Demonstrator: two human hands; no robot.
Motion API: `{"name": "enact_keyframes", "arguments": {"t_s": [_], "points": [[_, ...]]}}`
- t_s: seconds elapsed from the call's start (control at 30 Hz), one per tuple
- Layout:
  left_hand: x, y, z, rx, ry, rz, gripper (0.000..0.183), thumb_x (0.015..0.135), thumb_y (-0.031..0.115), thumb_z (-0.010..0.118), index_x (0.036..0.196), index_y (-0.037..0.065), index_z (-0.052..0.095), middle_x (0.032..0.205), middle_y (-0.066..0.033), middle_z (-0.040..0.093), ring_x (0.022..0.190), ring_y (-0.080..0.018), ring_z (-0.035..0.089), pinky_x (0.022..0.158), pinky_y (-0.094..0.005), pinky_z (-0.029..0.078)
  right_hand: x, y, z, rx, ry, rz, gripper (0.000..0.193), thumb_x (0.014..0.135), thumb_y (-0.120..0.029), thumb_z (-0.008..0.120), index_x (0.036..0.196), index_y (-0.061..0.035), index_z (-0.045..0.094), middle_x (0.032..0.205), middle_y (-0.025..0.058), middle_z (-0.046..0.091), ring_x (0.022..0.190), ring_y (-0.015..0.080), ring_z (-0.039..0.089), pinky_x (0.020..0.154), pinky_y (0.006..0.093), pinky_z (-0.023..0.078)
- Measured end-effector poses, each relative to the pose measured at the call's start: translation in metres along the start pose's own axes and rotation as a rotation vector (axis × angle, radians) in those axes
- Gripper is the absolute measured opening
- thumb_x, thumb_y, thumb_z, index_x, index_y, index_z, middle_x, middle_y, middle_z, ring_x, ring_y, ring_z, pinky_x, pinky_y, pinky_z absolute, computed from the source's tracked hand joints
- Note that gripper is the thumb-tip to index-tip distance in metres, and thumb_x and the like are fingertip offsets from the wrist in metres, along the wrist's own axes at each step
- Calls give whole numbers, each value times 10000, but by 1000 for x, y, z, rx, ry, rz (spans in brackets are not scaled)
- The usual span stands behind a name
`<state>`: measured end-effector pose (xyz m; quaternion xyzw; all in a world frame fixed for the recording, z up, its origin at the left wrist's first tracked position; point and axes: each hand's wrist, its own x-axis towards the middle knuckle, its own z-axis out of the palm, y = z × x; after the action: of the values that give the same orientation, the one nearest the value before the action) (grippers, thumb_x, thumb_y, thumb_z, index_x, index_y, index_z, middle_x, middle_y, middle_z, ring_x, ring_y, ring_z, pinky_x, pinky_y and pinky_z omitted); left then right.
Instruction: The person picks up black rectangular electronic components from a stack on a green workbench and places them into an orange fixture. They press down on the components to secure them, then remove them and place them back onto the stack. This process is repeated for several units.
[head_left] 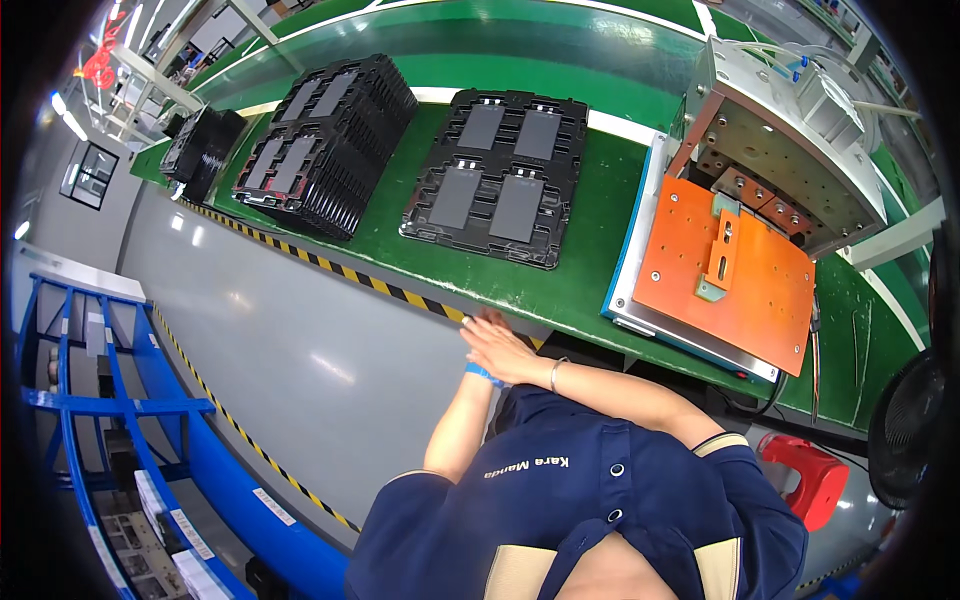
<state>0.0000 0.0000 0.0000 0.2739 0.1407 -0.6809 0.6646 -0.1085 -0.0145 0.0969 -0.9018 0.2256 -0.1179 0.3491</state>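
Note:
My two hands meet just off the near edge of the bench, crossed one over the other. My right hand [503, 357], with a silver bracelet at its wrist, lies over the left with its fingers stretched out. My left hand [489, 316], blue band at the wrist, is largely covered; the part of its fingers that shows looks extended. I see nothing held in either hand. Beyond them on the bench lies a black plastic tray [482, 168] with several flat grey rectangular pieces [518, 208] in its pockets. Neither hand touches the tray.
Left of the tray stands a tall stack of black trays [345, 160]. At right sits a metal machine [790, 130] with an orange plate [690, 250]. Yellow-black tape edges the green bench [375, 215]. A blue rack [130, 407], a red stool [815, 485] and a black fan [905, 430] stand nearby.

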Motion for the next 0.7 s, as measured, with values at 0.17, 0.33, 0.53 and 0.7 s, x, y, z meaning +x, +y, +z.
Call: {"name": "enact_keyframes", "arguments": {"t_s": [0.17,0.33,0.53,0.7], "points": [[-49,49,-29,-20,139,103,380,945,365,521,663,151,381,528,49,344,462,-64,335,426,-214,298,-9,-36,-41,285,-104,-129,399,950,-286,455,1264,-49,523,1225,156,564,1126,286,540,966,379,424],[-172,114,82,-112,92,329,345,951,342,522,674,147,460,589,35,452,466,-24,422,405,-180,357,-17,-40,-67,613,50,84,330,927,-315,525,1110,-74,654,979,112,691,847,231,671,776,327,514],[-282,48,332,157,-360,267,487,1013,410,301,655,105,427,617,8,361,492,-72,386,476,-223,432,-24,-43,-85,886,10,196,386,945,-352,519,1118,-30,643,949,77,689,834,141,653,777,292,507],[-369,-42,402,404,-829,201,707,978,493,199,851,-34,653,817,-156,645,684,-223,607,671,-316,502,-38,-47,-109,892,25,204,393,957,-351,504,1138,-24,628,954,60,675,838,127,632,785,278,503]]}}
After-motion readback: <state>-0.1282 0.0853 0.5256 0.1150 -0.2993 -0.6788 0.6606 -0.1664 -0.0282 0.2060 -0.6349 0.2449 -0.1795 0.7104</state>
